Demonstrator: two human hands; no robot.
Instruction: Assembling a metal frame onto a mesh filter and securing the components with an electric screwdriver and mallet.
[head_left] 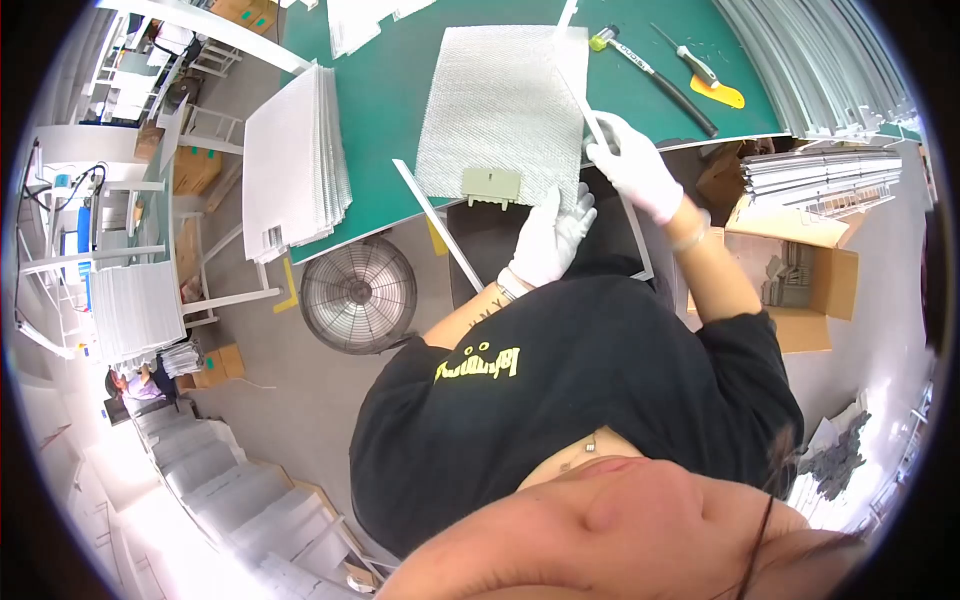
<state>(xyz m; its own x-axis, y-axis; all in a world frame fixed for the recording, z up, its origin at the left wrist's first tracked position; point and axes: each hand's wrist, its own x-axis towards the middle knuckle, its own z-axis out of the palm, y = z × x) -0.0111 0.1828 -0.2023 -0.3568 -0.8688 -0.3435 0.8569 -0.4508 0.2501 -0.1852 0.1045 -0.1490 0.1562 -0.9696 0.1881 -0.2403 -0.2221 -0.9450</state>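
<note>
The panel (490,110), on the table's (385,125) near edge, is best steadied at its near right corner by the left hand (550,240), whose grip cannot be told, while the strip (590,117), pinched by the right hand (638,172), is squared to the right side.

The left hand (548,240) is gloved in white and held close before the body (580,400), its thumb set apart from the fingers; the right hand (635,168), likewise gloved, is extended farther forward, fingers bent inward.
</note>
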